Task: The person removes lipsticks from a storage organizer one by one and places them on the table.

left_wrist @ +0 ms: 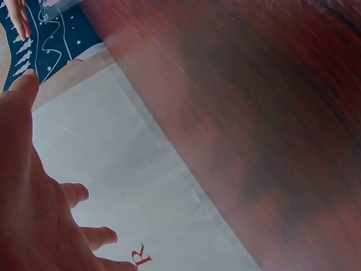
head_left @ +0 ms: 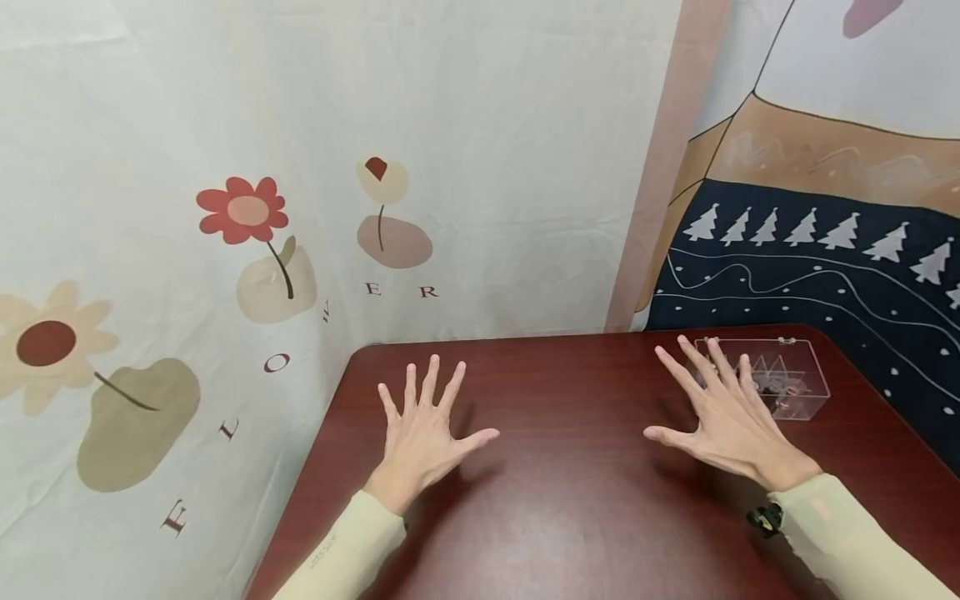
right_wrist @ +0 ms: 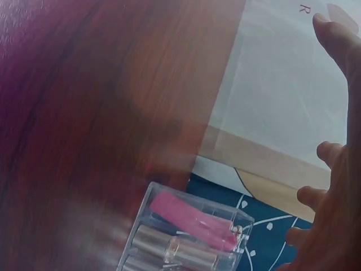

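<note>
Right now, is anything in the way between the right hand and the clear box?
Nothing visible is. In the head view, the right hand overlaps part of the clear box, but the right wrist view shows no object between them.

A pale flower-printed cloth (head_left: 525,167) and a tree-printed cloth (head_left: 825,267) hang beside a reddish-brown table (head_left: 570,467).

The tabletop (head_left: 555,483) shows reddish-brown wood grain, smooth and glossy where light pools on it. The box (head_left: 813,375) is clear, shiny plastic; inside, the pink piece (right_wrist: 189,219) is smooth, and the silvery cylinder (right_wrist: 151,241) may be metal, though blur softens its finish. The pale hanging (head_left: 510,125) is matt, lightly creased cloth; the sleeve (head_left: 847,525) is matt fabric.
</note>
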The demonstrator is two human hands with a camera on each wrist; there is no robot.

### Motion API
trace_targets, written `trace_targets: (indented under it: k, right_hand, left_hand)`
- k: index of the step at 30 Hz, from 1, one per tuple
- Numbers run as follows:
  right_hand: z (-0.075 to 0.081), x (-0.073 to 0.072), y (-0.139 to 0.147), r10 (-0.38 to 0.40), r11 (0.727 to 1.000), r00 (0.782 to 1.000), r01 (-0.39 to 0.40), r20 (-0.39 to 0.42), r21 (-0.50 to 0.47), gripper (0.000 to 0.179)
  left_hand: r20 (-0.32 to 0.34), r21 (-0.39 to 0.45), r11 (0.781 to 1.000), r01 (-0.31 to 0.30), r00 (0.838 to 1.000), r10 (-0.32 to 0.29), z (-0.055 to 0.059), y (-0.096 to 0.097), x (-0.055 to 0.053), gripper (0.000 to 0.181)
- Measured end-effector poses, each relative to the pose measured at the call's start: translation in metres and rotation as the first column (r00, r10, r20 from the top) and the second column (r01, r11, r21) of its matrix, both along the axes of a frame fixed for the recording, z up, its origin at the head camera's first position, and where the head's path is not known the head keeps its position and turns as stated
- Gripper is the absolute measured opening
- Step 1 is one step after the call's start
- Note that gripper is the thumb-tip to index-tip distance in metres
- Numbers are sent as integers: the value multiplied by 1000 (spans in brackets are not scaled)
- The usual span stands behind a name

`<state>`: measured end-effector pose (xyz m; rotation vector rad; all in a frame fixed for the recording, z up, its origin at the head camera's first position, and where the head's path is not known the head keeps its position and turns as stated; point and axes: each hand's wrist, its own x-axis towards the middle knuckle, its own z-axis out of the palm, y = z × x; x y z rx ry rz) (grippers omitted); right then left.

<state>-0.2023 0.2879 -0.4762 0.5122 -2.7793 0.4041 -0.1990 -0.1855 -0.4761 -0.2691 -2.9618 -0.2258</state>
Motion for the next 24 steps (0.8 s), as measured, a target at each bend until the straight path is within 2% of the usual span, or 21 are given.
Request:
trace_targets:
  k: [3,12,18,24]
  right_hand:
    - [1,-1,4,3,1000,1000,-3,-16,-5,123]
    - [3,-2,26,-7,1000,1000,7,7,-10,125]
    - [-2,-4,55,-18,1000,1000,18,-10,9,129]
    - [-4,-15,88,-43,999,999,43,20,33,134]
  left_hand:
    - [-8,2,1000,1,1000,-1,-1,0,0,123]
    - [-13,7,1000,4,1000,-4,-4,2,6,121]
    - [-5,13,1000,7,1000,-7,-4,2,13,119]
    - [-28,8,1000,11,1000,-10,-1,2,16,118]
